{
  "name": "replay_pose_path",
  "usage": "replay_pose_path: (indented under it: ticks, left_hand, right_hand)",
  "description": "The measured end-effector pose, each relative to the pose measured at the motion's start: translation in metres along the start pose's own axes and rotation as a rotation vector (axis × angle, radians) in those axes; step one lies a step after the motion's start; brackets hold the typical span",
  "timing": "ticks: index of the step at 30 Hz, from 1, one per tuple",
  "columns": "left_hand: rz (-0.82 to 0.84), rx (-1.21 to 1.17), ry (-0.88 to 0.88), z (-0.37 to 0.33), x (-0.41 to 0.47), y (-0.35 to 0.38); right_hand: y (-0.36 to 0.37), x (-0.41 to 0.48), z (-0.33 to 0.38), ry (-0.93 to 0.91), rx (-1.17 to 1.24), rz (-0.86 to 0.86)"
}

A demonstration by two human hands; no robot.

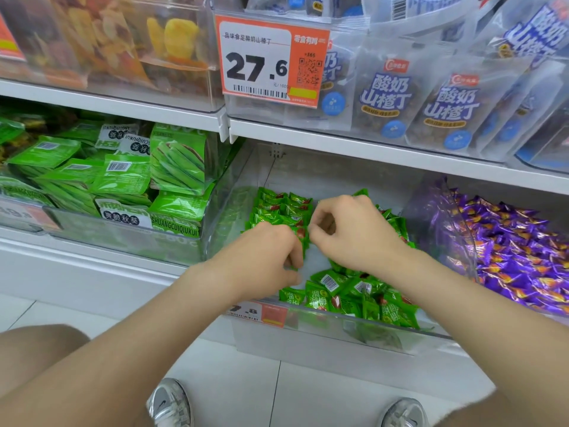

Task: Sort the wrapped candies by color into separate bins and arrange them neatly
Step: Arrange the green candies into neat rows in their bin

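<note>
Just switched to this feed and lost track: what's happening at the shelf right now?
A person crouches at the shelf, both hands in the clear middle bin of green wrapped candies. The left hand pinches one; the right hand curls beside it, grip unclear. Some candies stand in rows at the back, others lie loose in front.

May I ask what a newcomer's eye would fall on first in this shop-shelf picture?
The left hand and right hand meet in the middle bin, both curled on green candies. Beside it on the right, purple candies glitter. Above, an orange price tag reads 27.6 in bold.
</note>
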State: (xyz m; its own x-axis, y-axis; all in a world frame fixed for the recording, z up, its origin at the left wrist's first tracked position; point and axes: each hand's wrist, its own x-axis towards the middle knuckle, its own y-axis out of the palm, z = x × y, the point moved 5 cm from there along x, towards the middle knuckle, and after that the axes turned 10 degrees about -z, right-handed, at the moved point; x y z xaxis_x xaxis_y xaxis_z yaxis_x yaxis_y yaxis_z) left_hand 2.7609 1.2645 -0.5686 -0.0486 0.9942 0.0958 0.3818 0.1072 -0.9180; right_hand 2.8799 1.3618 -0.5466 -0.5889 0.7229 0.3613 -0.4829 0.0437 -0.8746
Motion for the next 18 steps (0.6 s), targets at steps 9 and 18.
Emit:
replay_pose_path:
  ticks: [9,18]
  left_hand:
    - [0.41,0.334,-0.009,-0.022,0.021,0.038]
    - [0.036,0.007,-0.112,-0.018,0.005,-0.013]
  right_hand:
    - [-0.022,-0.015,-0.009,0.034,0.063,0.022]
    - [-0.029,-0.014,-0.017,0.095,0.238,0.13]
